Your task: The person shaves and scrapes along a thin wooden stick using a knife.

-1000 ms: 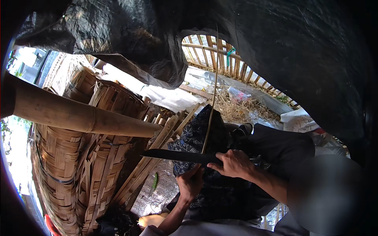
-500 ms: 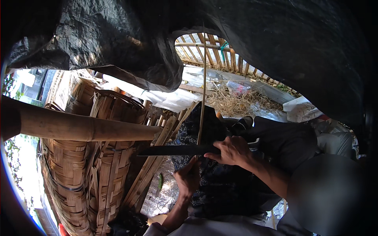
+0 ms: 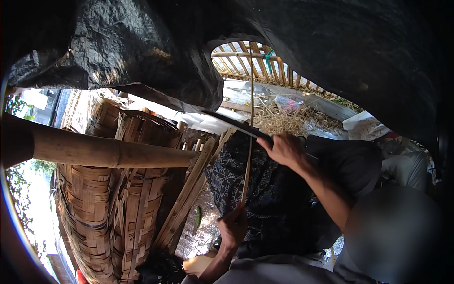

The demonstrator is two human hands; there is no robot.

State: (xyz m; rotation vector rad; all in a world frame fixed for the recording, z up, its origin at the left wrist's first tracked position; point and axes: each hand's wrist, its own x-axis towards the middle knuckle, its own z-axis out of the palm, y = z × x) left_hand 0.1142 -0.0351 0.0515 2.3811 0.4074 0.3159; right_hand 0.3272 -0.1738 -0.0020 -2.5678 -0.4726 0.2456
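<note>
A long, thin bamboo strip (image 3: 247, 177) runs from my lap up toward the far fence. Its near end is pinched in my left hand (image 3: 232, 229), fingers closed. My right hand (image 3: 286, 152) is wrapped round the handle of a long dark-bladed knife (image 3: 231, 123). The blade slants up to the left and crosses the strip well beyond my left hand; whether the edge touches it I cannot tell. Beneath both lies a dark patterned cloth (image 3: 221, 179) over my lap.
At left stand tall woven bamboo baskets (image 3: 90, 203), crossed by a thick bamboo pole (image 3: 94, 150). Split bamboo pieces (image 3: 187, 196) lean beside them. Black plastic sheeting (image 3: 340, 57) hangs overhead. Dry shavings (image 3: 279, 118) lie before a bamboo fence (image 3: 255, 59). A person's leg (image 3: 404, 170) shows at right.
The knife has moved away from me along the strip and turned from level to slanted. My left hand has shifted slightly toward me and right, still gripping the strip.
</note>
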